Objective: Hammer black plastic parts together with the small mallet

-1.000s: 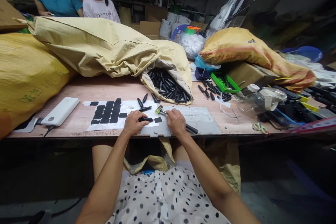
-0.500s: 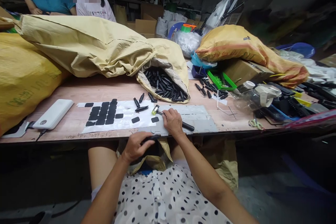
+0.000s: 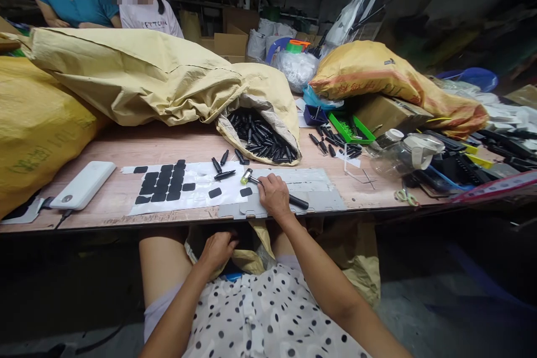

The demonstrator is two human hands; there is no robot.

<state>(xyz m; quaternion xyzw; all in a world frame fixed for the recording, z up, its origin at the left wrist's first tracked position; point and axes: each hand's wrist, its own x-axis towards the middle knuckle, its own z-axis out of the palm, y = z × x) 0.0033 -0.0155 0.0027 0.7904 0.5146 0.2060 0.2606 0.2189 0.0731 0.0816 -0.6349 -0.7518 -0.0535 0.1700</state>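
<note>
My right hand [image 3: 274,194] is closed around a small hammer [image 3: 299,201] on the grey board [image 3: 323,191]. Its metal head with a yellow face points left, and the black grip sticks out to the right. Below the table edge, my left hand [image 3: 218,250] is at the mouth of a tan bag [image 3: 262,241] on my lap. Its fingers are curled and partly hidden against the dark inside, so I cannot make out what they hold. Black tapered parts [image 3: 225,175] lie left of the hammer head. Black rounded pads [image 3: 166,183] sit in rows on a white sheet [image 3: 197,170].
A tan sack [image 3: 289,109] spills black parts at its mouth. Left stands a white power bank [image 3: 84,184] with a cable. A green tray [image 3: 351,127], a clear jug [image 3: 409,154] and scissors [image 3: 406,197] are on the right. Two people [image 3: 151,17] are beyond the sacks.
My left hand has moved down from the table edge to the lap bag's mouth. The dark part it held is out of sight. My right hand keeps its grip on the hammer.
</note>
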